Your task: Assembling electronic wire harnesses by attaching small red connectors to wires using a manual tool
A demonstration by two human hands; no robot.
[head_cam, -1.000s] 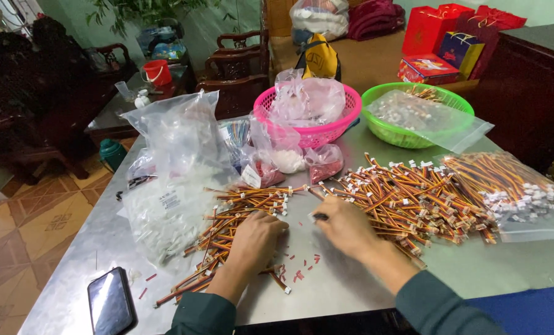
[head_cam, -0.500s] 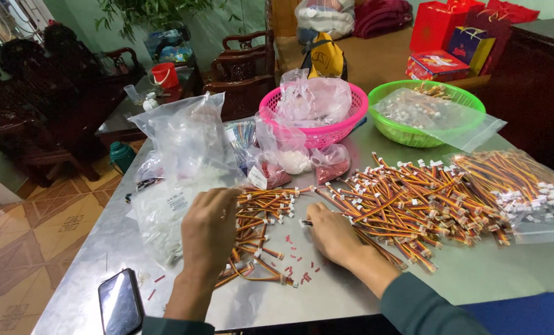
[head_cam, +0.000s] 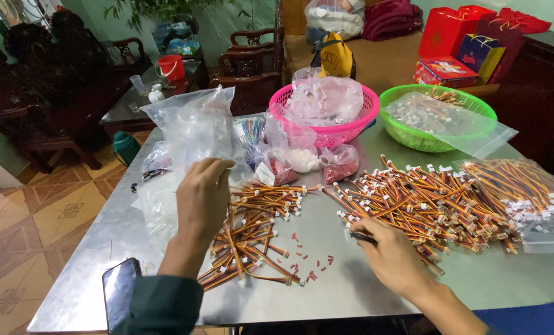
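Head view, bench work on short wire leads. My left hand [head_cam: 203, 197] is raised above the small heap of wire leads [head_cam: 252, 232] at table centre, back of the hand to the camera; its fingers curl loosely toward the clear plastic bag [head_cam: 187, 133] behind the heap, and I cannot tell whether they pinch anything. My right hand [head_cam: 393, 254] rests on the steel table [head_cam: 351, 291] at the near edge of the large pile of leads [head_cam: 425, 205], fingers drawn together on a thin dark tool [head_cam: 360, 236] whose tip points left. Small red scraps [head_cam: 308, 270] lie scattered between the two heaps. A pink basket [head_cam: 326, 127] and a green basket [head_cam: 438, 118] stand behind; a phone [head_cam: 119, 291] lies at the near left corner. To work cleanly, I judge it best to draw one lead at a time from the pile's edge, keeping sorted and unsorted heaps well apart.
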